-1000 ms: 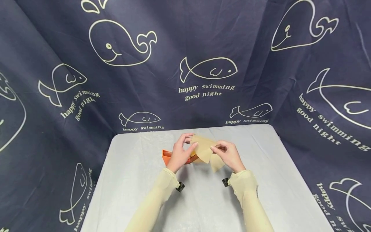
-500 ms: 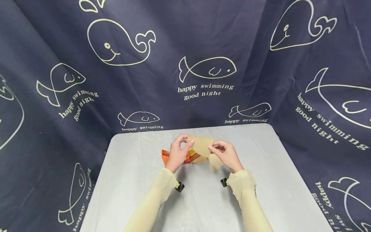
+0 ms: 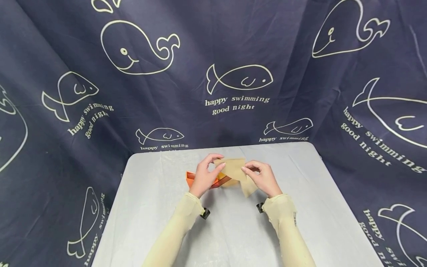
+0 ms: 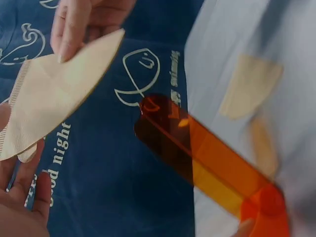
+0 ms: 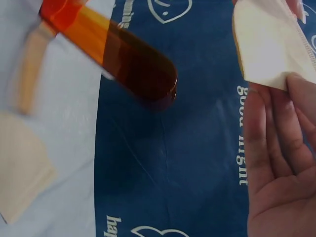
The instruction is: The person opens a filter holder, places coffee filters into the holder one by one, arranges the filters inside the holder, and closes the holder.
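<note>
A tan paper coffee filter (image 3: 232,168) with a crimped edge is held up between my two hands. My left hand (image 3: 204,176) pinches its left side between thumb and fingers. My right hand (image 3: 265,178) pinches the right side, as the right wrist view also shows with the filter (image 5: 269,42) at the fingertips. Behind and below my left hand lies a long translucent orange plastic holder (image 4: 217,163) with a rounded end, partly hidden by that hand in the head view. A second coffee filter (image 4: 253,86) lies flat on the table below my right hand.
A blurred light-brown strip (image 4: 265,148), wood-like in colour, lies between the second filter and the orange holder. The white-covered table (image 3: 230,237) is bordered by a dark blue curtain (image 3: 233,126) printed with fish and whales. A black wrist camera (image 3: 205,213) hangs below my left sleeve.
The held filter has turned from a slant to nearly level, its right side rising. Both hands keep hold of it and have shifted only slightly. The orange holder and second filter stay in place.
</note>
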A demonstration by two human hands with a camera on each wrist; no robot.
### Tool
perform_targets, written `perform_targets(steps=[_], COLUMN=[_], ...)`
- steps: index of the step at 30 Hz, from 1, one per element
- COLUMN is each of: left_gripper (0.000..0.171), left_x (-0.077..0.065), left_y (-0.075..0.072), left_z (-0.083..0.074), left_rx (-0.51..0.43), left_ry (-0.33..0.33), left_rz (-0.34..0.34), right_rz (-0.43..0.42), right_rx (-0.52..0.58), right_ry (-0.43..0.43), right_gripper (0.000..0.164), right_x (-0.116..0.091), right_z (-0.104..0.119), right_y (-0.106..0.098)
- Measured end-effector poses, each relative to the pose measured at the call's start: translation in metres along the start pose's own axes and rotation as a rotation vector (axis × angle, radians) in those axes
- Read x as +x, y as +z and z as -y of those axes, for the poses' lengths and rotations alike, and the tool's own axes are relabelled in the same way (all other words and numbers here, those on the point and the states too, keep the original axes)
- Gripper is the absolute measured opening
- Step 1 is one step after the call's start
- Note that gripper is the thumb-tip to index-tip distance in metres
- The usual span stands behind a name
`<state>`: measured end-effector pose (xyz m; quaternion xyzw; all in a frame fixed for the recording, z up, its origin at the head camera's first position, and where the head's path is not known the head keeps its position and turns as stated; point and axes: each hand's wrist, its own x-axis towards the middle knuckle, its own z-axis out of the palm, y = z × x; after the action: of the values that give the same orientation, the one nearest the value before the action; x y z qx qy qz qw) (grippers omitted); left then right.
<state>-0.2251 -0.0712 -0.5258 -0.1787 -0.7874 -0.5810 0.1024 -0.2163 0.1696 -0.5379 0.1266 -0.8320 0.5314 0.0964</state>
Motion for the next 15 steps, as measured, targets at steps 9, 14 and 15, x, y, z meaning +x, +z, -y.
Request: perform_targets(steps=[9,14,15], left_gripper=[0.013,0.011,0.011], left_x=[0.0004,-0.0012,-0.0014], left_y=[0.0003,0.0008,0.001], left_z=[-0.0008,0.0001,0.0004], left_rx=[0.229,0.159,0.137], left_ry=[0.097,0.053,0.044], left_rz=[0.03,0.018,0.012], right_rz=[0.012,0.0,-0.004], right_rx=[-0.031,0.083,0.108], right_ry=[-0.079,-0.032,-0.027], right_gripper=[0.005,0.013,0.014], right_x=[0.0002,-0.0018,-0.0023], right_z=[0.0,-0.0042,-0.0059], right_y=[-0.0019,-0.0001,0.0005])
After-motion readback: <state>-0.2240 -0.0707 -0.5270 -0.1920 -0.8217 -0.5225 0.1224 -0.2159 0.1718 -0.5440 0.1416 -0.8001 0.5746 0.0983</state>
